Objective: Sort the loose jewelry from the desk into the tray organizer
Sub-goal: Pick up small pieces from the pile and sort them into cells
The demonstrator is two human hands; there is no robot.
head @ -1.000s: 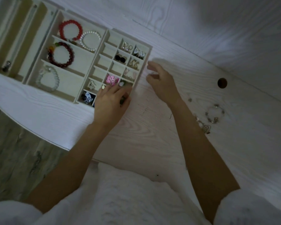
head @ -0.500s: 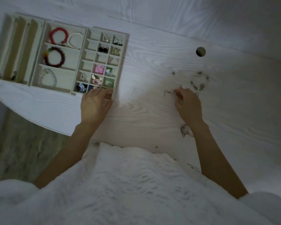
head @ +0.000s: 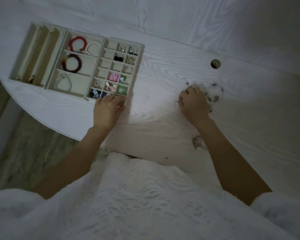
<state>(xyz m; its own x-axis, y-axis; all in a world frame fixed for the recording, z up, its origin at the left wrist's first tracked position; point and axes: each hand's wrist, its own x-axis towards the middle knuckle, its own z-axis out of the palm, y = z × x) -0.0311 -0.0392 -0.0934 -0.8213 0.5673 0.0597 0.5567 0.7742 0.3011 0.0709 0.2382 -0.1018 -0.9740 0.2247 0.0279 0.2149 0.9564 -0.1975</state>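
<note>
the loose jewelry (head: 213,96) lay in a small scatter on the counter (head: 159,80), toward its right side and below the round cable hole (head: 215,63) near the back edge. your right hand (head: 194,103) sat on that scatter with its fingers curled down; a thin wire hook (head: 176,103) stuck out from under the fingertips on the left, and it looked pinched there, though the blur kept me from being sure. another small piece (head: 197,142) lay nearer the front edge, just beside your right forearm.

the tray organizer (head: 139,66) sat well apart from the scatter, at the counter's left end near the curved edge. your left hand (head: 107,110) rested on the tray's near right corner, fingers straight and spread over the front row of small compartments, clamped on nothing. in the middle section you had a red bracelet (head: 76,44) and a pearl bracelet (head: 92,49) side by side in the back compartment, a dark red bracelet (head: 72,64) in the next one, and a clear beaded bracelet (head: 63,83) in the front one. a pink flower piece (head: 114,76) filled one small square compartment in the right section.
</note>
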